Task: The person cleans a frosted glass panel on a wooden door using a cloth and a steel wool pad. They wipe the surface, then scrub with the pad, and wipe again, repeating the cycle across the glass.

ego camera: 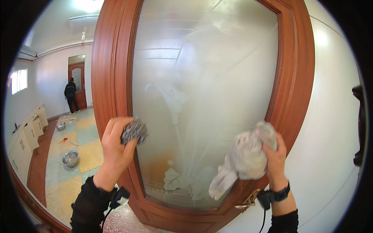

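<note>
A wooden door [111, 58] with a frosted glass pane [204, 96] etched with calla lilies fills the middle of the view. My left hand [116, 148] grips a grey steel wool scourer [135, 131] at the pane's left edge; whether it touches the glass I cannot tell. In my right hand [275, 157] is a bunched, pale, damp-looking cloth [247, 157], its loose end hanging down over the lower right of the pane. The cloth is slightly blurred. Below it a brass-coloured door handle [247, 201] sits on the frame.
At the far left a person [70, 94] in dark clothes stands by another wooden door [82, 96]. Metal basins [70, 159] and a red item [64, 140] lie on the tiled floor [87, 151]. Low white cabinets [24, 142] line the left wall; a white wall [329, 102] is at right.
</note>
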The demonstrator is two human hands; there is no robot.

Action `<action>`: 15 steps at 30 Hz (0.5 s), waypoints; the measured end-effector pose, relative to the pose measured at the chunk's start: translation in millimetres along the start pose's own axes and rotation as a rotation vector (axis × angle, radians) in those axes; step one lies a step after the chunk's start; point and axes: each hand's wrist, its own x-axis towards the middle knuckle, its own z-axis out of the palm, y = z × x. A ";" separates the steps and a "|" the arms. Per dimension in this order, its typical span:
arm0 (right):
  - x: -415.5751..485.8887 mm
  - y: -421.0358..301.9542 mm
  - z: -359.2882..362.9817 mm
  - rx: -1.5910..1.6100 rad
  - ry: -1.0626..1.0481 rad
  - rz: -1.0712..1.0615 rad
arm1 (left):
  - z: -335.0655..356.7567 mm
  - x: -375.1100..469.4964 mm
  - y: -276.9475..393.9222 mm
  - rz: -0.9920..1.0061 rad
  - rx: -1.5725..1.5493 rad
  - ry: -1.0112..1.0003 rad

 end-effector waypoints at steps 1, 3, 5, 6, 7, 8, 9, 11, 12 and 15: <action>17.9 -7.3 5.8 0.125 0.029 -0.002 | -11.8 -10.1 1.4 -0.017 -0.005 -0.042; 51.2 -19.4 15.3 -0.031 0.088 -0.126 | -34.5 -31.4 2.4 -0.047 0.007 -0.087; 85.6 -28.2 27.7 -0.223 0.155 -0.291 | -55.0 -53.9 -2.4 -0.091 0.015 -0.124; 102.6 -29.9 34.7 -0.307 0.193 -0.344 | -62.5 -66.2 -7.3 -0.118 0.016 -0.144; 118.1 -32.9 40.9 -0.382 0.258 -0.337 | -69.7 -78.4 -11.5 -0.124 0.010 -0.143; 131.0 -36.3 47.7 -0.437 0.294 -0.419 | -76.5 -90.5 -14.6 -0.160 0.026 -0.181; 143.6 -38.3 56.4 -0.483 0.347 -0.457 | -83.1 -101.4 -18.0 -0.173 0.036 -0.197; 169.4 -43.9 71.3 -0.540 0.422 -0.546 | -93.5 -121.5 -26.8 -0.201 0.049 -0.221; 185.1 -64.5 78.6 -0.554 0.443 -0.598 | -106.7 -124.6 -29.1 -0.217 0.048 -0.228; 211.0 -77.6 108.7 -0.600 0.459 -0.691 | -118.0 -141.7 -43.6 -0.278 0.032 -0.236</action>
